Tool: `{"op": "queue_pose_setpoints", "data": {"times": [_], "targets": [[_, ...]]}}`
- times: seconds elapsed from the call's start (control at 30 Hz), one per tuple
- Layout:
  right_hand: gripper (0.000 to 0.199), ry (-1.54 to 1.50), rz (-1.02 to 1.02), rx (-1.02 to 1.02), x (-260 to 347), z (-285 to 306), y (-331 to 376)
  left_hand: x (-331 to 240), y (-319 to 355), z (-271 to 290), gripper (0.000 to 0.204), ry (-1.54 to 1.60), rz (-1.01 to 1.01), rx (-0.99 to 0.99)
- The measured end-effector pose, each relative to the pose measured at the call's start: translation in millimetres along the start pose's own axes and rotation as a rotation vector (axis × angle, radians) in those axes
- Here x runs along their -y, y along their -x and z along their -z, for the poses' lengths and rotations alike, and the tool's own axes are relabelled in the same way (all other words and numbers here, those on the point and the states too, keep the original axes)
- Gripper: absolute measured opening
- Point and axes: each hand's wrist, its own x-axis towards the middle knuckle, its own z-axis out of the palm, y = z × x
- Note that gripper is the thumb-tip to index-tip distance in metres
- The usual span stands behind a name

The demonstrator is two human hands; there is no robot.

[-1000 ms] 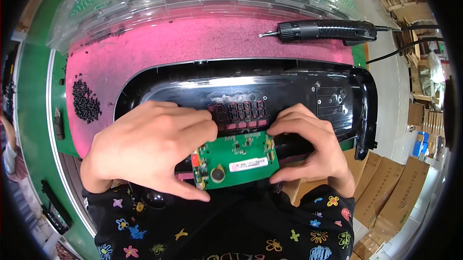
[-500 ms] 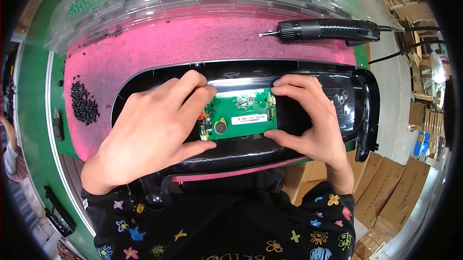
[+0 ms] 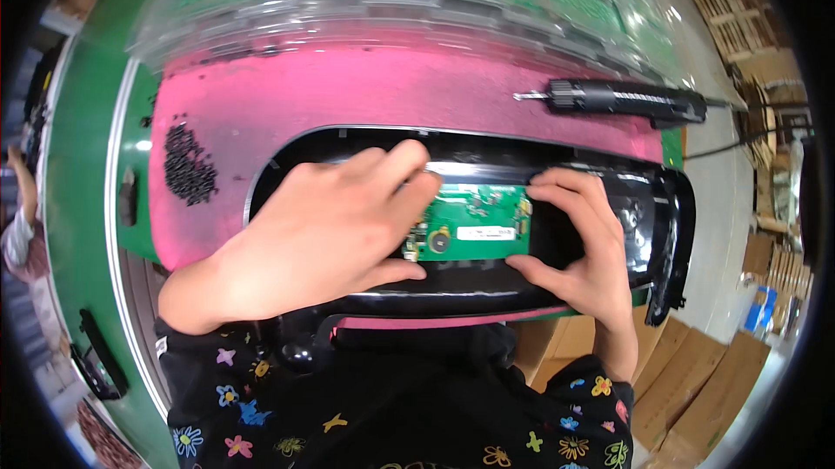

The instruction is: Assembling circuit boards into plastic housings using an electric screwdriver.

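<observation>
A green circuit board [image 3: 483,249] with a white label and a round dark component is held over the inside of a glossy black plastic housing [image 3: 452,302]. My left hand [image 3: 339,217] grips its left end, thumb at the lower edge and fingers at the upper edge. At the right end, my right hand [image 3: 587,247] closes on the corners with thumb and fingers. Whether the board touches the housing floor, I cannot tell.
The housing lies on a pink mat [image 3: 348,91]. A black electric screwdriver [image 3: 622,100] lies beyond it at right. Small black screws [image 3: 188,169] are piled at left. Clear plastic trays [image 3: 391,13] with green boards stand at the back; cardboard boxes [image 3: 709,382] are at lower right.
The whole view has shifted, so the scene sits farther right and lower. The board looks more level than before. Both hands keep hold of its ends.
</observation>
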Motion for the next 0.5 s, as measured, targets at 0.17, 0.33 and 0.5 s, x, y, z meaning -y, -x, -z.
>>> {"op": "queue_pose_setpoints", "data": {"times": [0.17,0.33,0.5], "targets": [[0.060,0.060,-0.039,-0.004,5,-6,1,5,7,-8,0.062,0.006,-0.064,-0.078],[0.092,0.100,-0.039,0.067,7,-2,5,7,12,-8,0.064,0.007,-0.121,-0.112],[0.110,-0.033,-0.032,0.029,-4,0,7,13,40,30,0.037,0.036,-0.013,-0.326]]}}
